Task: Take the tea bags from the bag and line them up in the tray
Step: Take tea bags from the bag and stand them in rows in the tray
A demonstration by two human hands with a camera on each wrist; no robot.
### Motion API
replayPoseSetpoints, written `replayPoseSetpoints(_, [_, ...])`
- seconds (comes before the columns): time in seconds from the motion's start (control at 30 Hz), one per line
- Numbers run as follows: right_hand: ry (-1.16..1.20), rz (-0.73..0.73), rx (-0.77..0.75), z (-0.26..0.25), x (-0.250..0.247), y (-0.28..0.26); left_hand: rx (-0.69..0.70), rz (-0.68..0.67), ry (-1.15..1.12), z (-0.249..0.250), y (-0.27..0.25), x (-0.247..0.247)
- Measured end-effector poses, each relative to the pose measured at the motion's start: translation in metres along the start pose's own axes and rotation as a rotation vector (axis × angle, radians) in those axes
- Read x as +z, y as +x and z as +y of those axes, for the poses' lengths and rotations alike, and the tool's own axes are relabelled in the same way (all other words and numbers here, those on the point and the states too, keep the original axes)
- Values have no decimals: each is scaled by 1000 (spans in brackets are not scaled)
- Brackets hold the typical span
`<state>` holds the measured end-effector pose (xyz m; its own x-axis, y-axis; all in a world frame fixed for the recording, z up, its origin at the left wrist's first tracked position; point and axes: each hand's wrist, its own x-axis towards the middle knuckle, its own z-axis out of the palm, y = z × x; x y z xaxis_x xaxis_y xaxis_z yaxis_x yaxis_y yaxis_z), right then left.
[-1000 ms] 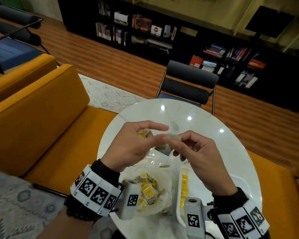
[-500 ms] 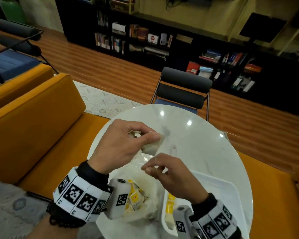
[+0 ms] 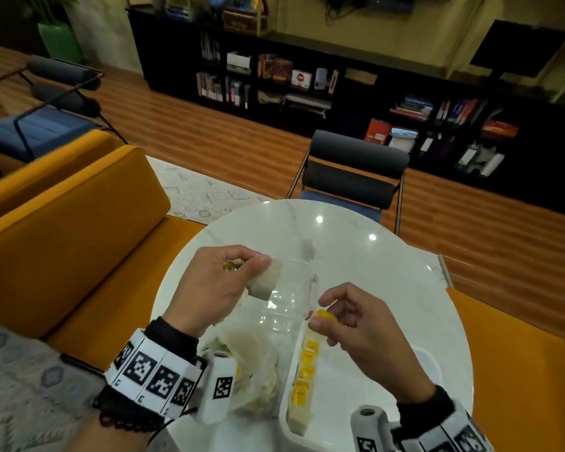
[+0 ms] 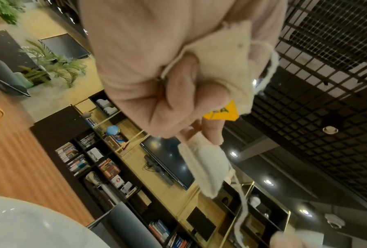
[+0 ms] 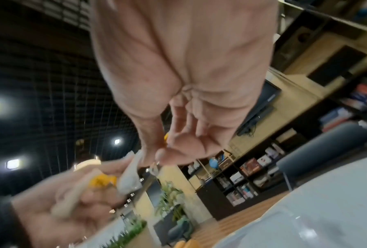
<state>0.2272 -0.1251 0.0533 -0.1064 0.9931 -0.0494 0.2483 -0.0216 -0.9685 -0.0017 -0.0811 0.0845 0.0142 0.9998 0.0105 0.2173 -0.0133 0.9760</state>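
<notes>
Two hands' fingers pinching: left (image 3: 209, 285) on tea bags (image 3: 262, 283), right (image 3: 362, 324) on yellow tag (image 3: 323, 315), above tray (image 3: 434, 363).

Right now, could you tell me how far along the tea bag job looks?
Partly done. A row of tea bags with yellow tags already lies along the left side of the white tray. In hand: the left hand grips tea bags, and the right hand pinches a yellow tag over the row's far end. Left: the plastic bag on the table still holds more.
</notes>
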Motion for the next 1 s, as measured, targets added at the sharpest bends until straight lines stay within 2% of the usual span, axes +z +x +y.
replayPoseSetpoints(0.17, [215, 63, -52, -19, 7, 9, -26, -5, -39, -7, -9, 26])
replayPoseSetpoints(0.4, [237, 94, -11, -20, 20, 16, -60, -3, -138, -11, -9, 38])
replayPoseSetpoints(0.53, [267, 163, 19, -20, 23, 19, -71, -51, -180, -12, -8, 41])
replayPoseSetpoints(0.77, [185, 248, 78, -16, 27, 15, 2, -155, -182, -16, -2, 43])
replayPoseSetpoints(0.93, [113, 222, 42, -13, 25, 5, 48, -260, -149, -18, 6, 44])
replayPoseSetpoints(1.0, [111, 281, 24, -12, 24, 3, 32, -295, -151, -21, 7, 46])
